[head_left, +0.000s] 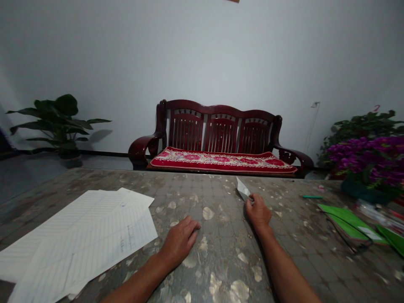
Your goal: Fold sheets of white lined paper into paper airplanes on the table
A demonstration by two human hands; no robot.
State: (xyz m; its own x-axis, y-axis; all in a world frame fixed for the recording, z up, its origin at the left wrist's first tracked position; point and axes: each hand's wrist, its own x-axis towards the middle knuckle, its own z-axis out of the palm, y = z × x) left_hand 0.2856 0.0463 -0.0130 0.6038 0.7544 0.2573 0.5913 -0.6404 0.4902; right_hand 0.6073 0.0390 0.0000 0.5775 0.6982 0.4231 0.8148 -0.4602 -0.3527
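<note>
My right hand (258,211) pinches a folded piece of white paper (243,189) between thumb and fingers, its pointed end rising away from me. My left hand (179,242) rests palm down on the mottled grey-and-gold tabletop (214,269), holding nothing. Several loose sheets of lined white paper (85,240) lie to its left, and the hand does not touch them. Faint handwriting shows on the top sheet.
To the right on the table lie green notebooks (350,225) and a green pen (312,197), with clutter at the edge. Purple flowers (362,160) stand beyond. A dark wooden bench with a red cushion (221,160) and a leafy potted plant (58,124) stand past the far edge.
</note>
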